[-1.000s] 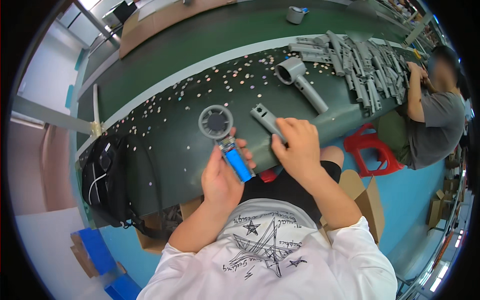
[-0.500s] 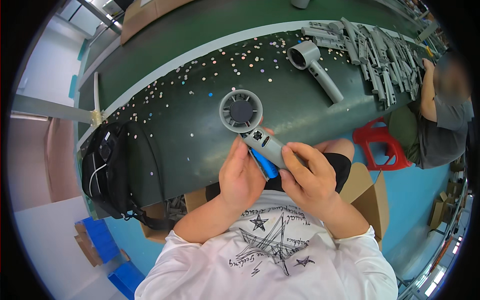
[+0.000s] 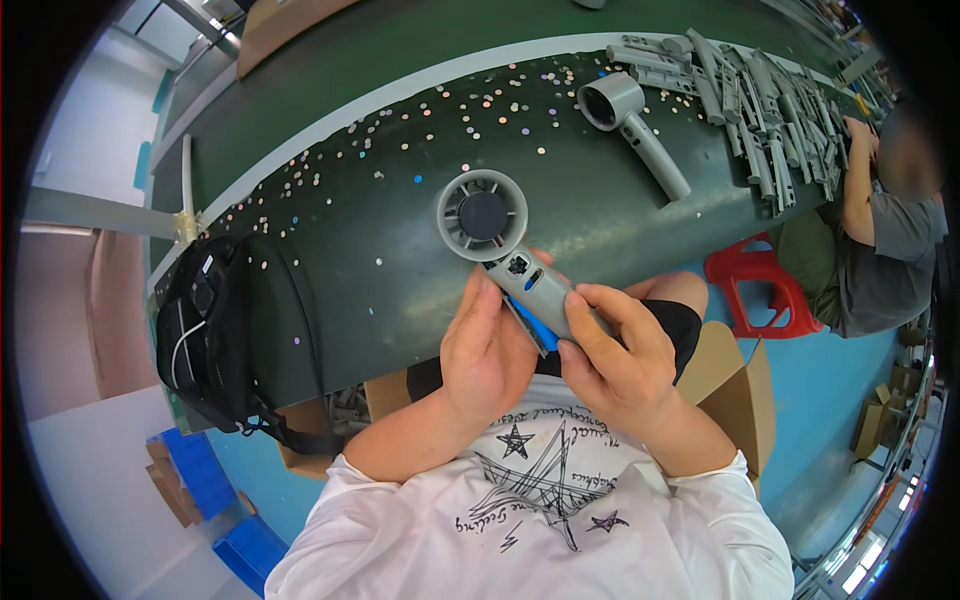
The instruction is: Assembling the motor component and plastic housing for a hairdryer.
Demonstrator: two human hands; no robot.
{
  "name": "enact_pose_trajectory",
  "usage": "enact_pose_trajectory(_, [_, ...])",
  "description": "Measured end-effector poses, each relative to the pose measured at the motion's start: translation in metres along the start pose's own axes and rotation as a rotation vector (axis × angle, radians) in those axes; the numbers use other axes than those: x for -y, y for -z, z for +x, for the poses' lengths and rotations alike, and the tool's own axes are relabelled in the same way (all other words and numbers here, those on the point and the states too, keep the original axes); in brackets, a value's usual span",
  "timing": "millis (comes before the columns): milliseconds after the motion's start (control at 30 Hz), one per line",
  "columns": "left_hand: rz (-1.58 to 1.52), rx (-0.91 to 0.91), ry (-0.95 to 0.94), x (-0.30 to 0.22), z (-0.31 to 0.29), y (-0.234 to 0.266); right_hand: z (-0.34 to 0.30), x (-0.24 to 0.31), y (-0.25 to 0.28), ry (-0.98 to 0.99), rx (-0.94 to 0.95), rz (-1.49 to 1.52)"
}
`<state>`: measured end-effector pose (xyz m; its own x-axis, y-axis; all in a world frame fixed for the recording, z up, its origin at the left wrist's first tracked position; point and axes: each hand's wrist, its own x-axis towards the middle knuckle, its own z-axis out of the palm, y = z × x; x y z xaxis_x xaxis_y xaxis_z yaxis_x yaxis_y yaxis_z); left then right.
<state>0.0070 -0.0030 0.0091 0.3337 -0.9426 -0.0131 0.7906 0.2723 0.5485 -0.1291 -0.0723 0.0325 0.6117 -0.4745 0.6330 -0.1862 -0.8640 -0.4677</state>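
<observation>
A grey handheld fan (image 3: 545, 297) is held between my two hands above the table's near edge, its round head (image 3: 481, 215) pointing away from me. Along the handle's left side a gap shows a blue cylinder, apparently a battery (image 3: 537, 323), and a thin grey edge piece beside it. My left hand (image 3: 488, 350) supports the handle from the left, with its fingers partly hidden beneath. My right hand (image 3: 625, 355) pinches the handle's lower end between thumb and fingers. Another grey handheld fan (image 3: 655, 160) lies on the table further off to the right.
Many grey handle shells (image 3: 765, 120) are heaped at the far right, near a seated person (image 3: 885, 230). Small round discs (image 3: 418, 179) are scattered across the dark green table (image 3: 390, 310). A black backpack (image 3: 205, 335) rests at the left; a red stool (image 3: 745, 290) and cardboard box (image 3: 735, 390) stand right.
Less of the blue battery shows, and the gap along the handle looks narrower. Both hands keep nearly the same grip. The view has shifted slightly.
</observation>
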Motion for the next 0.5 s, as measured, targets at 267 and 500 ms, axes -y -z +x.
enact_pose_trajectory(267, [0.047,0.112,-0.098,0.008,-0.002,-0.005,-0.003,0.006,-0.006,0.0,-0.026,-0.074])
enact_pose_trajectory(500, [0.018,0.025,-0.066,0.009,-0.004,-0.014,-0.005,0.007,-0.009,-0.036,-0.039,-0.196])
